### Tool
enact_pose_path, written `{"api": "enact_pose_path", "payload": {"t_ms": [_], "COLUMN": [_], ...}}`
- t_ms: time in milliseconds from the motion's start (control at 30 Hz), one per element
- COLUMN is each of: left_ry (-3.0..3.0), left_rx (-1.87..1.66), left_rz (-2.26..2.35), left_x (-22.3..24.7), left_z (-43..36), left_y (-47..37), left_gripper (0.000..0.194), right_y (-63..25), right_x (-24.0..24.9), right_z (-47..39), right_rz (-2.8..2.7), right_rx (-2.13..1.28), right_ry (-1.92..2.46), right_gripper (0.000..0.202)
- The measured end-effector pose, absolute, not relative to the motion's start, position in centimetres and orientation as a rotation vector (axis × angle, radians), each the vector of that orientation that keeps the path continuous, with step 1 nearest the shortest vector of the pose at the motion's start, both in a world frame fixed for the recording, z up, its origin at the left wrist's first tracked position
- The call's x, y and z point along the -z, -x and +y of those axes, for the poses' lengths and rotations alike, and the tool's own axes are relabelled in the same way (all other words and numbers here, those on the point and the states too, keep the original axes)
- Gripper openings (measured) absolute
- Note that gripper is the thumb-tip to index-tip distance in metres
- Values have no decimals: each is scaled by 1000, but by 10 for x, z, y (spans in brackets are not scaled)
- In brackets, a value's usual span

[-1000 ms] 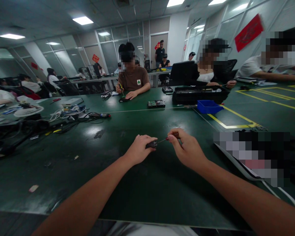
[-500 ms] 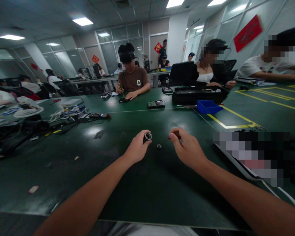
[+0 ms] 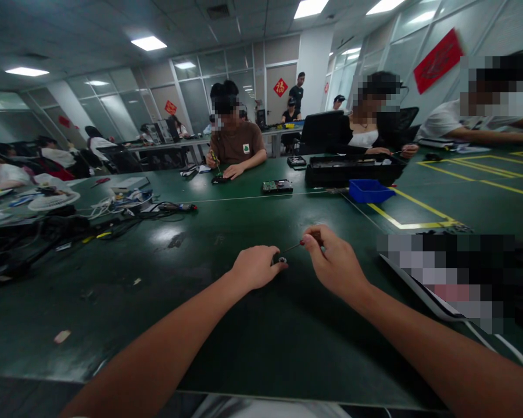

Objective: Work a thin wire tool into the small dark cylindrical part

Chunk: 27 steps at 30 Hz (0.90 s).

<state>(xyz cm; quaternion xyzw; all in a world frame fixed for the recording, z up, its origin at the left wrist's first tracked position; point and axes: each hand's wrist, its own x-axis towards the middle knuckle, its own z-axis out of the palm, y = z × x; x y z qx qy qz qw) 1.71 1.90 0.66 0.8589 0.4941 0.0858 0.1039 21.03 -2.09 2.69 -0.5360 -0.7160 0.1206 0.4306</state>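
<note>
My left hand (image 3: 257,267) curls palm-down low over the green table, its thumb and fingers around a dark cylindrical part that is almost wholly hidden. At its fingertips is a small round metal piece (image 3: 283,260); whether the fingers touch it I cannot tell. My right hand (image 3: 331,255) is closed in a pinch on a thin screwdriver (image 3: 294,247) with a reddish handle end. The shaft points left, with its tip close above the small metal piece.
Ahead stand a hard drive (image 3: 278,186), a blue bin (image 3: 370,190) and a long black tray (image 3: 353,169). Tangled cables (image 3: 126,200) lie to the left. A pixelated object (image 3: 448,278) is at right. A co-worker in a brown shirt (image 3: 237,142) sits opposite.
My left hand has moved slightly right and down and turned over, bringing its fingers to the small metal piece. The cylinder's open metal rim no longer shows. My right hand is nearly still.
</note>
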Motion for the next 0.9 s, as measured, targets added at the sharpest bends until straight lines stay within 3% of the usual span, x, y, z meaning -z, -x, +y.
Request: {"api": "enact_pose_path", "payload": {"t_ms": [367, 667, 900], "left_ry": [-2501, -1650, -1007], "left_rx": [-290, -1043, -1521], "left_rz": [1384, 1438, 1289], "left_x": [-6, -36, -72], "left_z": [30, 70, 49], "left_y": [-5, 69, 164], "left_gripper": [26, 21, 11], "right_y": [-209, -212, -212], "right_x": [-28, -25, -26], "right_z": [-22, -19, -19], "right_rz": [-1771, -1736, -1734], "right_rx": [-330, -424, -439], "right_ry": [1316, 1314, 1330], "right_gripper": [20, 23, 23]}}
